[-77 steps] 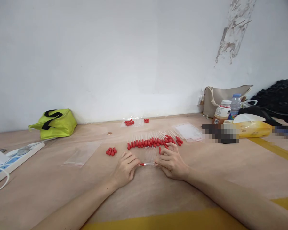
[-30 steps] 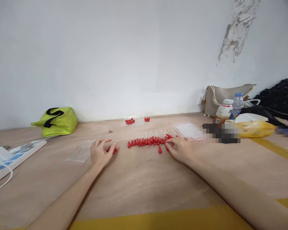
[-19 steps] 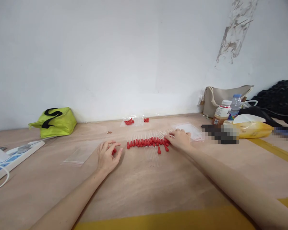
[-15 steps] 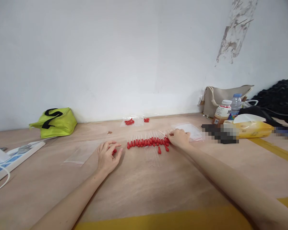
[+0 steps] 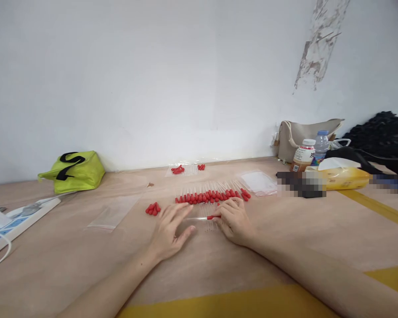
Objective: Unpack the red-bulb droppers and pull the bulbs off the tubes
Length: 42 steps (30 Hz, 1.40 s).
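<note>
In my right hand (image 5: 234, 221) a dropper (image 5: 199, 218) is pinched by its red rubber bulb, its clear tube pointing left. My left hand (image 5: 170, 229) is open around the tube's far end, thumb and fingers apart; whether it touches the tube I cannot tell. Just behind both hands lies a row of droppers (image 5: 214, 195), red bulbs toward me and tubes toward the wall. Loose clear tubes (image 5: 209, 226) rest beneath the held dropper, partly covered by my right hand. Left of my left hand sits a small heap of red bulbs (image 5: 152, 209).
Clear plastic bags lie at left (image 5: 111, 214) and right (image 5: 259, 182). Near the wall, another bag (image 5: 189, 169) holds red bulbs and tubes. A yellow-green bag (image 5: 79, 172) and power strip (image 5: 23, 221) are left; bottles (image 5: 304, 154) and a tissue pack (image 5: 346, 176) are right.
My right hand has come left and nearer from the row's right end and now holds a dropper. My left hand has moved right, off the red bulb heap.
</note>
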Available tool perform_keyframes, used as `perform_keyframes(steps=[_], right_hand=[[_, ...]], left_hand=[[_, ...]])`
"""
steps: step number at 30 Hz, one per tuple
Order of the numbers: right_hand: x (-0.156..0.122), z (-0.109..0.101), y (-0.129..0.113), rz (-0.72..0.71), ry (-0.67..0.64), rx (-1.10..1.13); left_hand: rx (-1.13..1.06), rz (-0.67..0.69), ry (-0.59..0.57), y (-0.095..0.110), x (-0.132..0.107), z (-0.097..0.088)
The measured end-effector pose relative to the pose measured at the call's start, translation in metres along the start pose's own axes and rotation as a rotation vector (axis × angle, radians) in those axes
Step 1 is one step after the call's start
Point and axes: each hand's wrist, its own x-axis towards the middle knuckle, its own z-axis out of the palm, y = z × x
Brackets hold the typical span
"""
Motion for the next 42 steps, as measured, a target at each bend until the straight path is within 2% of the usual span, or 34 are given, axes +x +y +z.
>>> perform_keyframes(steps=[3, 8, 13, 26, 30, 33, 36, 38, 42], right_hand=[[-0.007, 0.005, -0.001, -0.024, -0.014, 0.015], [-0.006, 0.006, 0.003, -0.046, -0.059, -0.003], [-0.006, 0.007, 0.003, -0.107, -0.096, -0.053], [-0.009, -0.003, -0.001, -0.156, -0.111, -0.048], [-0.011, -0.004, 0.002, -0.15, -0.114, -0.046], [-0.013, -0.008, 0.01, -0.065, -0.089, -0.044], [-0.01, -0.01, 0.022, 0.063, -0.052, 0.039], [-0.007, -0.009, 0.031, 0.152, -0.001, 0.13], [-0.004, -0.008, 0.054, 0.416, 0.108, 0.202]], left_hand=[[0.0, 0.099, -0.027, 0.008, -0.001, 0.01], [0.04, 0.153, -0.022, 0.006, 0.002, 0.021], [0.053, 0.152, -0.037, 0.007, 0.002, 0.02], [0.023, 0.193, -0.043, 0.013, 0.003, 0.018], [0.022, 0.193, -0.046, 0.006, -0.001, 0.017], [0.023, 0.099, -0.02, -0.01, -0.009, 0.013], [-0.022, -0.124, -0.021, -0.024, -0.013, 0.009], [-0.063, -0.215, -0.049, -0.026, -0.011, 0.011], [-0.112, -0.19, -0.064, -0.018, -0.003, 0.018]])
